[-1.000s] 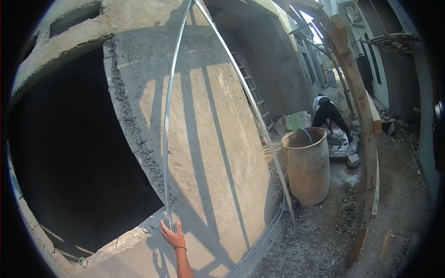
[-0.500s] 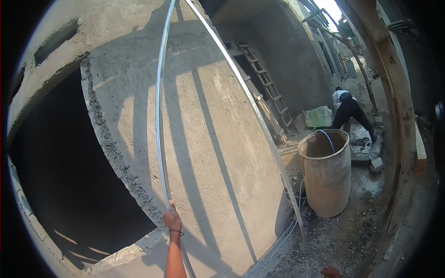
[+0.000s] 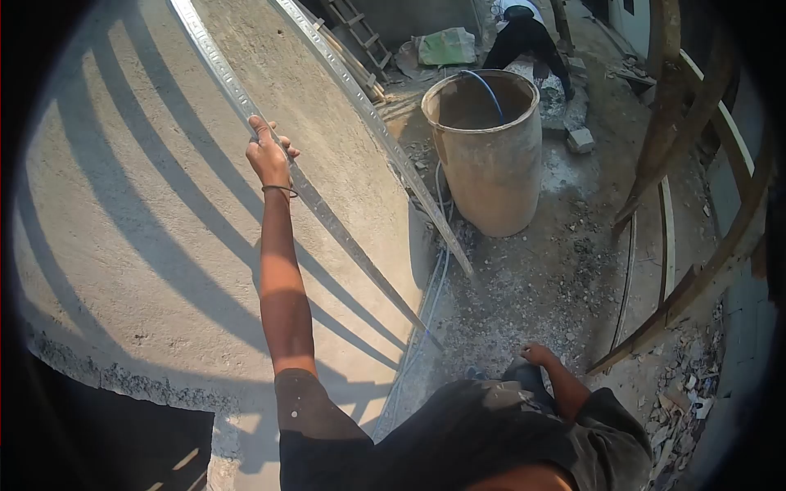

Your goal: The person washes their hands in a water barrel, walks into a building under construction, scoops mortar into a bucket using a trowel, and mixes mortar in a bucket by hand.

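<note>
My left hand (image 3: 268,155) is closed around a long, thin silvery metal bar (image 3: 348,237), thumb along its upper face. The bar slants from the upper left down to the ground at the foot of the plastered wall (image 3: 188,270). Slot-like marks run along its upper part. A second, similar metal bar (image 3: 360,102) leans alongside, apart from my left hand. My right hand (image 3: 538,354) hangs low beside my leg, its fingers curled with nothing visible in them.
A large open barrel (image 3: 491,180) with a blue hose (image 3: 489,90) stands ahead. Behind it a person (image 3: 528,41) bends over. Wooden poles (image 3: 679,164) rise on the right. Rubble (image 3: 684,409) lies at lower right, and a dark wall opening (image 3: 123,425) is at lower left.
The view has tipped down and turned right, bringing my torso and right forearm into sight. The left hand keeps its grip on the bar, which now slants more, its foot visible.
</note>
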Demonstrator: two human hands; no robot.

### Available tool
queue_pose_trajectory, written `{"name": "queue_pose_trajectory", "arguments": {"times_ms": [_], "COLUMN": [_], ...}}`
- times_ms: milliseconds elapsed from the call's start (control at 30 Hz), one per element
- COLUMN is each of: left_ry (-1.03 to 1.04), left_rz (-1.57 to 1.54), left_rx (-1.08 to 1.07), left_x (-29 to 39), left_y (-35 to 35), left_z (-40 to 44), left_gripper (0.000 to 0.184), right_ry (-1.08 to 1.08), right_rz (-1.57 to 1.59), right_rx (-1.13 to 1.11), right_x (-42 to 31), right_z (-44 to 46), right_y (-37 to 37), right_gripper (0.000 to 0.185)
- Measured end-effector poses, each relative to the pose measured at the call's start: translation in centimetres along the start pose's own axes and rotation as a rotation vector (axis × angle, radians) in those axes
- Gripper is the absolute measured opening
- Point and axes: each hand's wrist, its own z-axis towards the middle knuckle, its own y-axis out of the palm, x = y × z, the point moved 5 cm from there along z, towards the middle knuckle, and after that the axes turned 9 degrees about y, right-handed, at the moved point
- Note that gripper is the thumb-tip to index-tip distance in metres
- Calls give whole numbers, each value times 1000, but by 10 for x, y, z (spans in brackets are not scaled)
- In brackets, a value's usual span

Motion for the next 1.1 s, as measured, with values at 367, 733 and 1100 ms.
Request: {"name": "queue_pose_trajectory", "arguments": {"times_ms": [367, 733, 1100], "left_ry": [364, 205, -44], "left_rz": [293, 252, 331], "left_rx": [293, -95, -502], "left_x": [-48, -96, -253], "left_y": [57, 264, 465], "left_z": [-41, -218, -185], "left_gripper": [59, 23, 25], "right_ry": [110, 56, -474], "right_rz": [180, -21, 983], "right_rx": [54, 165, -207], "right_x": [97, 43, -209], "right_z": [78, 228, 282], "right_y": [-90, -391, -582], "right_gripper": [30, 35, 37]}}
